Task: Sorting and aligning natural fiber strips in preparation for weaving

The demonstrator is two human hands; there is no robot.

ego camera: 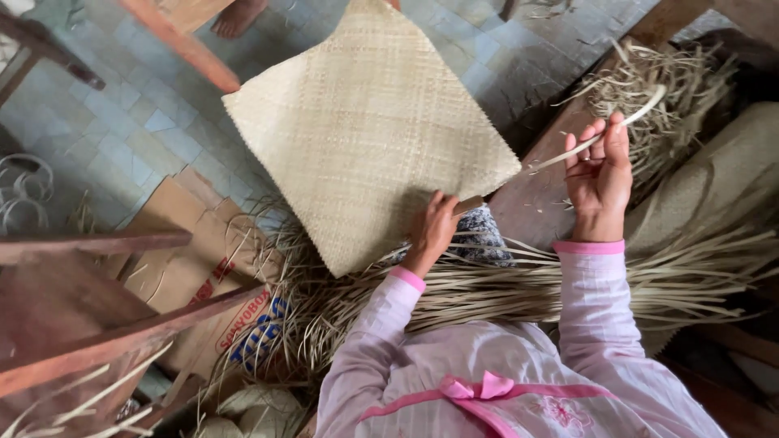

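Note:
A square woven straw mat (365, 122) lies tilted across my lap, one corner pointing toward me. My left hand (430, 231) grips the mat's near right edge, next to a small wooden handle. My right hand (599, 178) is raised to the right of the mat and pinches a long pale straw strip (629, 118) that runs from the mat's edge up and to the right. A thick bundle of loose straw strips (568, 284) lies across my lap under both forearms.
A heap of dry straw (657, 89) sits at the upper right on a wooden plank (535, 195). Flattened cardboard (195, 259) lies at the left on the tiled floor (138, 105). Reddish wooden frame bars (105, 324) stand at the lower left. A person's bare foot (237, 16) shows at the top.

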